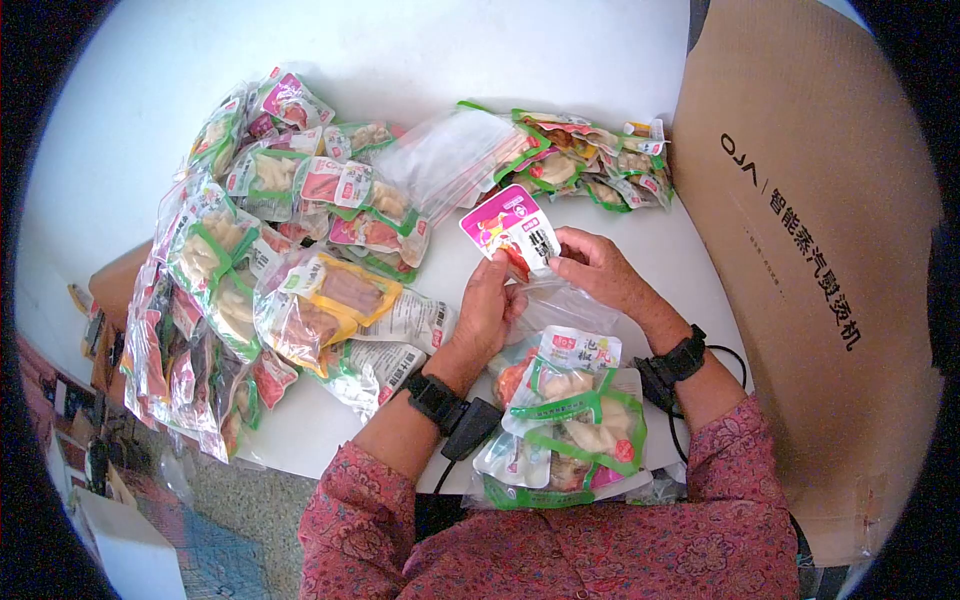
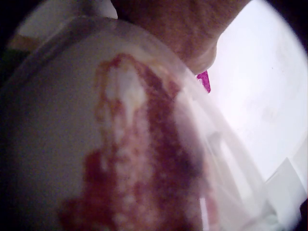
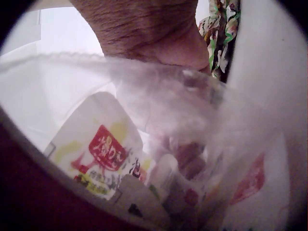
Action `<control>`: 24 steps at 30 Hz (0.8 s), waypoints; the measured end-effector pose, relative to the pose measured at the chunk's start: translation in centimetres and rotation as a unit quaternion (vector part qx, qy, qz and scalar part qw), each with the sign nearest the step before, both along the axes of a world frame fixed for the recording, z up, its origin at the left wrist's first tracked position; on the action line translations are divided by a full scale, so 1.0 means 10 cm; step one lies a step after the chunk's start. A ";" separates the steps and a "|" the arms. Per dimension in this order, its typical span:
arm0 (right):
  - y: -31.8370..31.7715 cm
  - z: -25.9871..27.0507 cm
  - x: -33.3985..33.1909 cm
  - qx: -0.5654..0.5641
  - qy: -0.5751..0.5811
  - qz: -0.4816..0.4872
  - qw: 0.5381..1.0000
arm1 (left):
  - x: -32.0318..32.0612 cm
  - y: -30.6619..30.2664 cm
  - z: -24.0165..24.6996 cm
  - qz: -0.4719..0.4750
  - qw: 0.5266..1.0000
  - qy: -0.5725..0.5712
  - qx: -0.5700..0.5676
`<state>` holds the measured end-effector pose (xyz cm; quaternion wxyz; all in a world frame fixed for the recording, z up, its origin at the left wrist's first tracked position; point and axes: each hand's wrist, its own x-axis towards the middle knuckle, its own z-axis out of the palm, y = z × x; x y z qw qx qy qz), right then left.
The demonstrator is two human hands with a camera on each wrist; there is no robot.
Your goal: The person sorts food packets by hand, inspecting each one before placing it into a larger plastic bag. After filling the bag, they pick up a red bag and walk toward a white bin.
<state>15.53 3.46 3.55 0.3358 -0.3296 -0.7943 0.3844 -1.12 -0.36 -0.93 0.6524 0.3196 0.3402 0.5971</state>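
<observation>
Both hands hold a small snack packet [image 1: 512, 230], white with a magenta top and dark lettering, in front of the chest. My left hand [image 1: 487, 312] grips its lower left edge, thumb on the printed face. At its right edge, my right hand [image 1: 598, 270] pinches the packet. Beneath the hands spreads a clear plastic bag [image 1: 570, 305], above a group of chicken feet packets [image 1: 580, 405] at the table's near edge. In the left wrist view, blurred reddish food [image 2: 139, 144] shows behind clear plastic. White packets with a red logo [image 3: 108, 147] show through clear film in the right wrist view.
A large heap of bagged snack packets [image 1: 270, 250] covers the left of the white table [image 1: 430, 60]. A flat clear bag [image 1: 450, 160] and more packets [image 1: 590, 160] lie at the back. A tall cardboard box [image 1: 810, 250] walls off the right side.
</observation>
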 end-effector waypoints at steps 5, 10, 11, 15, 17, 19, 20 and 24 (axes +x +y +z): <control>0.01 -0.01 0.01 -0.008 -0.002 -0.003 1.000 | 0.01 0.00 0.00 0.004 1.000 0.001 0.008; 0.03 -0.06 0.00 -0.013 0.017 -0.005 1.000 | 0.02 0.00 0.03 0.012 1.000 0.008 -0.002; 0.02 -0.04 0.01 -0.019 0.010 -0.007 1.000 | 0.02 0.01 0.02 0.009 1.000 0.016 0.003; 0.02 -0.03 0.01 -0.023 0.005 -0.009 1.000 | 0.02 0.03 -0.02 0.003 1.000 0.015 0.028; 0.02 -0.03 0.01 -0.017 0.004 -0.008 1.000 | 0.02 0.04 -0.03 0.003 1.000 0.013 0.024; 0.02 -0.02 0.01 -0.010 0.003 -0.007 1.000 | 0.03 0.03 -0.01 0.004 1.000 0.010 0.021; 0.02 -0.03 0.01 -0.015 0.006 -0.005 1.000 | 0.03 0.02 0.00 0.004 1.000 0.009 0.016; 0.02 -0.02 0.01 -0.021 0.002 -0.007 1.000 | 0.03 0.02 -0.01 0.004 1.000 0.019 0.017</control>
